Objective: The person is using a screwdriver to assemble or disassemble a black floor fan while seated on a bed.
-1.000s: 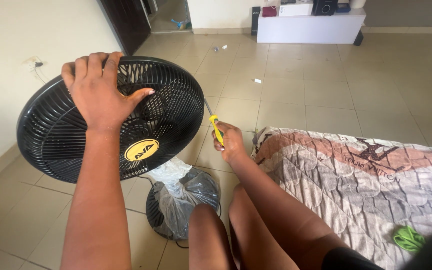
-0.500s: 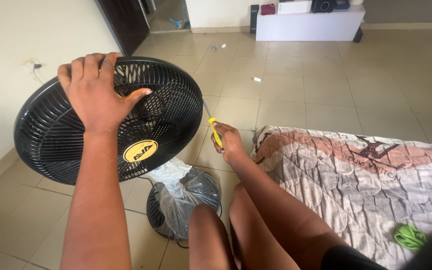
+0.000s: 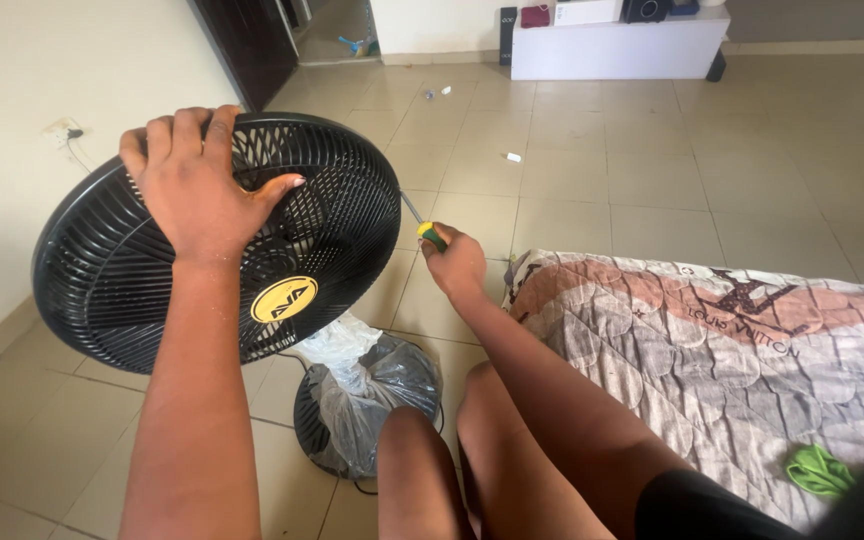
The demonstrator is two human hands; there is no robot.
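The round base of the fan stands on the tiled floor (image 3: 592,190) and is wrapped in a clear plastic bag (image 3: 367,385); through the crumpled plastic only a dark disc shows, and I cannot tell if something else is inside. The black fan grille (image 3: 122,270), with a yellow oval badge at its centre, is tilted toward the camera in front of the person's knees. The left hand (image 3: 197,185) lies over the upper part of the grille, fingers curled over the rim and thumb spread out on the wires. The right hand (image 3: 455,262) is closed around a screwdriver (image 3: 424,228) with a yellow and green handle; its thin shaft points to the right edge of the grille, and the tip is hidden behind the rim. The stand of the fan is covered by the grille. On the right a patterned quilt (image 3: 732,340) is cut off by the frame, with a small green cloth (image 3: 817,470) on it.
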